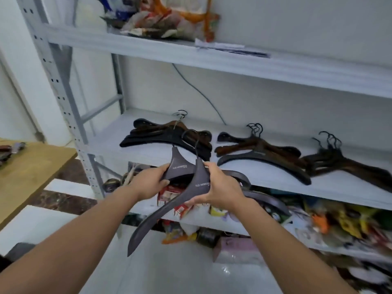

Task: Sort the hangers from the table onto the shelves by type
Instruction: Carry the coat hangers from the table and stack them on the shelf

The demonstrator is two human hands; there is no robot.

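We seem to be in a shop's storeroom: a grey metal rack (61,98) with slotted uprights against a bare white wall (275,98), garment hangers (169,136) piled on its middle shelf (265,172), jumbled packaged goods (331,221) below, bags (169,18) on top, a wooden table (31,172) alongside.

Middle shelf (265,177), frame centre: three hanger piles in a row, apart: left pile (167,137), middle pile (261,154), right pile (343,164). Top shelf (148,45), upper frame: coloured clutter (165,18), papers (231,49) right of it. Worktop (31,170), left edge: small dark items (10,148), blurred.

Left hand (148,181) and right hand (220,188) grip seemingly two grey hangers (180,167) before the hanger-laden shelf (275,179).
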